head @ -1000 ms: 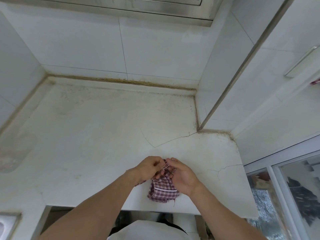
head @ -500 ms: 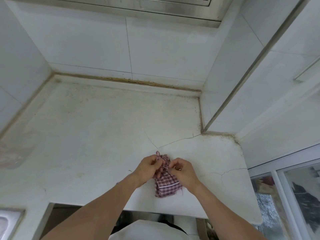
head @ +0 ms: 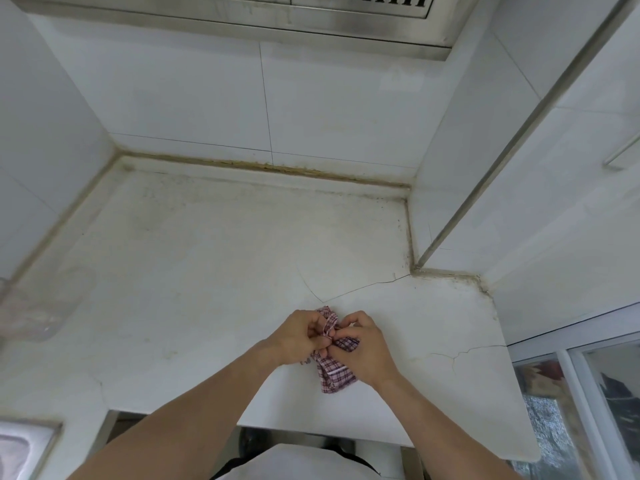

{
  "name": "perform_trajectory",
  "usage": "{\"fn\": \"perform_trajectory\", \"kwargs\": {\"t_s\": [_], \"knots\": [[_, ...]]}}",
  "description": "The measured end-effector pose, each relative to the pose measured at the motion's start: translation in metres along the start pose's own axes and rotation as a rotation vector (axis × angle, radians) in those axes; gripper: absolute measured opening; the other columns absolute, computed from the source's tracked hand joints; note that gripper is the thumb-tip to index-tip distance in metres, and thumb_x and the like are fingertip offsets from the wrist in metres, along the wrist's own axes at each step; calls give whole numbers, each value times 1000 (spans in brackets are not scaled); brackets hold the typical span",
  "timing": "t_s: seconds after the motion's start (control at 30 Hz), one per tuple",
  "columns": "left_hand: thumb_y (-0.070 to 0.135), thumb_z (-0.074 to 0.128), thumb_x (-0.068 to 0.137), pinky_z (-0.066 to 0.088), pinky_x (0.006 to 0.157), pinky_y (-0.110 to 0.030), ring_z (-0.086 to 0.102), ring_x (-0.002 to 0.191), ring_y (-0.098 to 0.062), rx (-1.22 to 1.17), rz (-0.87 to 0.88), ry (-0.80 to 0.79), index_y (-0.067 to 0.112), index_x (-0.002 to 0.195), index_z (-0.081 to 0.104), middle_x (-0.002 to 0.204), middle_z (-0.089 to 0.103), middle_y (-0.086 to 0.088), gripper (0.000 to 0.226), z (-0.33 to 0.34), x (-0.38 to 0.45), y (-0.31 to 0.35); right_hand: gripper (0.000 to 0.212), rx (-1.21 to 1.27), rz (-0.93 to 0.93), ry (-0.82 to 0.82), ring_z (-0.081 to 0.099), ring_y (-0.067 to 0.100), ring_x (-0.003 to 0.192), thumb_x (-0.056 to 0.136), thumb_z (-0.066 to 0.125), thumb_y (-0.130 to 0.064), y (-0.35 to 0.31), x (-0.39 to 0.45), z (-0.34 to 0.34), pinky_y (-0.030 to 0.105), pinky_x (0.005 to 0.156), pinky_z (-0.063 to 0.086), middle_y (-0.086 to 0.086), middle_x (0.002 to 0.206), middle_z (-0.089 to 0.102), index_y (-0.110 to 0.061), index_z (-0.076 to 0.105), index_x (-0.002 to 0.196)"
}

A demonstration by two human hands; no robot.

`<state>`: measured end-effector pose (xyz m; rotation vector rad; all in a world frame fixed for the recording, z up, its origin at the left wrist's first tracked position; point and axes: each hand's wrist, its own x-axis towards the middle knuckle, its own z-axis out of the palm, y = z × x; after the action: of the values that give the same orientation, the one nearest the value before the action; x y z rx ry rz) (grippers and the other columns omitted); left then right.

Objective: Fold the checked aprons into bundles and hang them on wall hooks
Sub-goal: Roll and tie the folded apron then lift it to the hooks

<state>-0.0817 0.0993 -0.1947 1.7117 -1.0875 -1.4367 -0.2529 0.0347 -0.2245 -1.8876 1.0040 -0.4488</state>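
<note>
A small bundle of red-and-white checked apron lies on the white stone counter near its front edge. My left hand and my right hand meet over the bundle's top. Both pinch the checked strap that sticks up between them. The bundle's lower part shows below my hands; its upper part is hidden by my fingers. No wall hook is in view.
The counter is cracked in the middle and at the right. White tiled walls close it in at the back, left and right. A steel hood hangs above. A sink corner lies at the lower left, a glass door at the lower right.
My hands and the bundle have shifted slightly away from the counter's front edge. The strap end now stands up between my fingers. Both hands have drawn closer over the bundle's top.
</note>
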Motion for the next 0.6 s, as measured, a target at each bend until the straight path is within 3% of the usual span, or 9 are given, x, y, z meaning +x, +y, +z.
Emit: {"fn": "perform_trajectory", "kwargs": {"t_s": [0.1, 0.2, 0.3, 0.43, 0.5, 0.6], "knots": [[-6, 66, 89, 59, 81, -46, 69, 73, -23, 39, 45, 94, 4, 90, 63, 83, 68, -13, 11, 3, 3, -1, 9, -18, 13, -14, 60, 6, 88, 75, 85, -17, -1, 5, -1, 17, 79, 48, -12, 95, 56, -22, 79, 80], [-8, 65, 88, 59, 75, -32, 68, 76, -22, 126, 87, 258, 10, 88, 61, 101, 59, -9, 18, 9, 4, -1, 6, -16, 2, -24, 60, 12, 81, 79, 81, -15, -6, 5, 1, 20, 71, 50, -7, 91, 57, -19, 77, 77], [-13, 63, 85, 56, 77, -21, 68, 82, -10, 125, 154, 322, 6, 86, 67, 104, 63, -1, 19, 16, 4, -4, 20, -17, 67, -1, 58, 13, 73, 79, 75, -10, -12, 7, 4, 17, 64, 45, -5, 84, 56, -20, 66, 64], [-4, 63, 88, 44, 72, -6, 61, 76, 4, 259, 190, 347, 9, 88, 73, 82, 64, 13, 17, 23, 3, 0, 38, -29, 97, 33, 46, 9, 63, 82, 65, -8, -17, 10, 4, 21, 61, 36, -6, 69, 48, -31, 43, 61], [0, 64, 89, 41, 67, -12, 57, 72, -2, 325, 175, 365, 19, 80, 69, 79, 62, 8, 21, 20, 7, 1, 33, -46, 100, 45, 45, 10, 63, 82, 65, -11, -17, 11, 4, 22, 59, 36, -6, 66, 49, -28, 43, 64], [2, 62, 90, 38, 60, -20, 51, 68, -16, 296, 31, 311, 28, 68, 48, 71, 57, 3, 37, 14, 11, 4, 25, -57, 117, 45, 54, 14, 67, 81, 69, -14, -17, 11, 5, 23, 61, 44, -4, 72, 58, -25, 51, 69]]}}
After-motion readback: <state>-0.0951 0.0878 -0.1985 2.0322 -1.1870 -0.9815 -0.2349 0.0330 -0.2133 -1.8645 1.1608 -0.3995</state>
